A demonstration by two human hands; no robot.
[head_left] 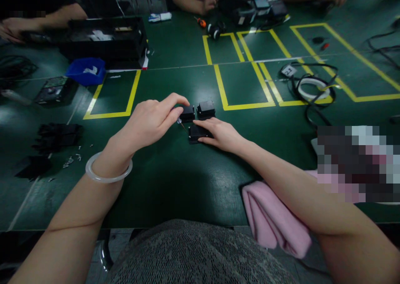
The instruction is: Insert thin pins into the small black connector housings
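Observation:
My left hand, with a pale bangle on its wrist, is closed in a pinch on a small screwdriver. Its handle end looks clear, and its thin shaft slants down to the left end of a small black box. My right hand lies over that box and grips it against the table, hiding part of its top. Just beyond stand two similar black boxes: one beside my left fingertips, partly covered, and another to its right. Small bright screws show at the box ends.
Black parts and loose screws lie left on the green table. Behind them are a blue bin and a black crate. A coiled cable lies right; a pink cloth hangs at the front edge. Co-workers sit opposite.

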